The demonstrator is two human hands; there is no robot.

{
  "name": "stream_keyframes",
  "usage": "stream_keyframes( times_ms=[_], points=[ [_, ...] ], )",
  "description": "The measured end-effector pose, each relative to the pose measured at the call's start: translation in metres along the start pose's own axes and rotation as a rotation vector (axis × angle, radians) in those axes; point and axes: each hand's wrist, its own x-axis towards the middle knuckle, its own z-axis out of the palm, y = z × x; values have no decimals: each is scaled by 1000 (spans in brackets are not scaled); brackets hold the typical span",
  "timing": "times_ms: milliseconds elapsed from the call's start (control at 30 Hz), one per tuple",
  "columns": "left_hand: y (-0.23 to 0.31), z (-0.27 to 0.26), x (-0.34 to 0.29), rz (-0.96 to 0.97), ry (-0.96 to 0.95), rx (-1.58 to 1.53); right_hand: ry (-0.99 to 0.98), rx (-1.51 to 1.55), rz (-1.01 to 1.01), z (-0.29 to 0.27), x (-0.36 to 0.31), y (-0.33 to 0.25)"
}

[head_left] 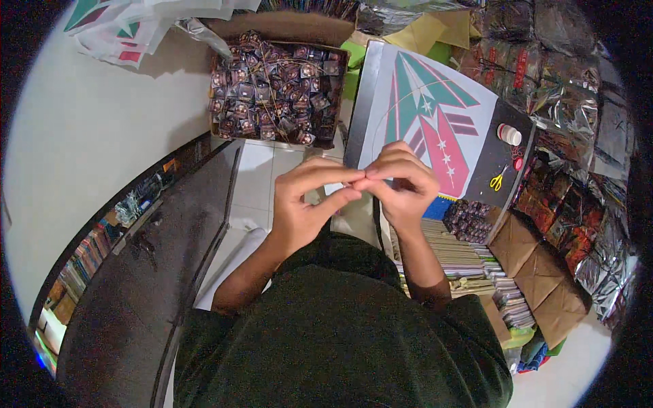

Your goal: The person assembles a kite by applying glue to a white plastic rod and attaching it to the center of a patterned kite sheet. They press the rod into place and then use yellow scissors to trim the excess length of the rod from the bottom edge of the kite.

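Note:
Both my hands meet in front of my chest, fingertips pinched together and touching. My left hand [309,197] has thumb and forefinger closed, and my right hand [406,183] pinches at the same spot. What lies between the fingertips is too small to make out. Just beyond my right hand, a white sheet [381,88] printed with a green and red arrow-like shape and white stars lies on a dark board [500,170]. A thin pale strand [401,102] curves over the sheet.
On the board's right are a white jar [509,134], a red cap [518,164] and yellow scissors [497,180]. A box [279,30] full of small wrapped packets stands ahead. Stacked paper [439,248] and plastic-wrapped bundles [571,88] line the right; a dark panel [146,292] stands left.

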Motion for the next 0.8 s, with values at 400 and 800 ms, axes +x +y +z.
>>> stream_keyframes(
  times_ms=[400, 800],
  points=[
    [33, -19, -6, 263, -5, 192, -87, -355, -365, -10, 19, -49],
    [74, -31, -25, 278, -80, 436, -151, -570, -528, -10, 11, -100]
  ],
)
